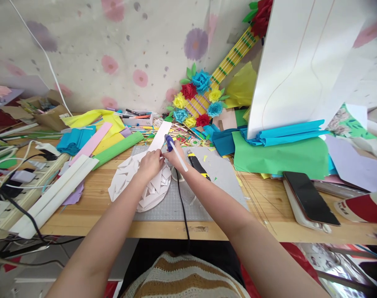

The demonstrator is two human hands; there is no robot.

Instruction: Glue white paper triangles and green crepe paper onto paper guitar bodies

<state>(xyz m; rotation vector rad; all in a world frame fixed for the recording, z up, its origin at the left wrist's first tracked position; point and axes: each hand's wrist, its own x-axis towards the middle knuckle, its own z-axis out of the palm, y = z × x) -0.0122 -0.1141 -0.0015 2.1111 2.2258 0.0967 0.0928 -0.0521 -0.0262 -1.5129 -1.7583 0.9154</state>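
Note:
My left hand pinches the near end of a long white paper strip that runs away from me over the grey cutting mat. My right hand is closed around a blue glue gun with a white glue stick poking out of its back; its nozzle points at the strip. The gun's black cord trails toward me over the table edge. Under both hands lies a white paper guitar body covered with cut white pieces.
A paper guitar with coloured paper flowers leans on the wall behind. A large white board stands at right over blue and green paper sheets. A phone, a black-yellow utility knife and white strips lie nearby.

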